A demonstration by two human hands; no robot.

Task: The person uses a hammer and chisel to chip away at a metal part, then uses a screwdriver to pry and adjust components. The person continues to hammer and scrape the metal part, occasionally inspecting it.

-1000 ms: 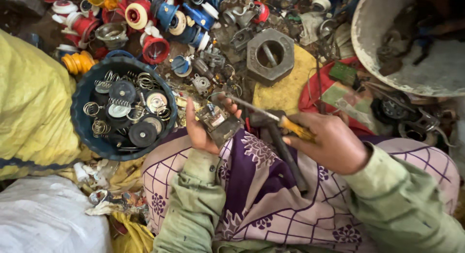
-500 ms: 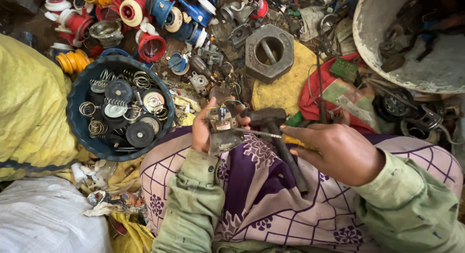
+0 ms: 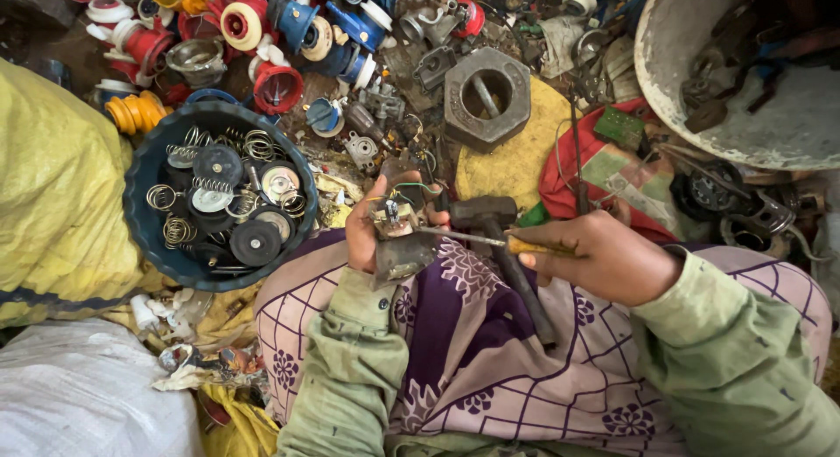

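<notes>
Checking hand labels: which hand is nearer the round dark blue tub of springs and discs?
Left. The left hand, gripping a small metal part with wires, sits just right of the dark blue tub rim. The right hand, holding a screwdriver, is farther right, over the lap.

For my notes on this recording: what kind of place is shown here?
Probably a scrap-sorting or salvage workspace. Piles of red and blue plastic fittings, a dark blue round tub holding metal springs and discs, and a large grey hexagonal metal nut surround the seated person.
</notes>
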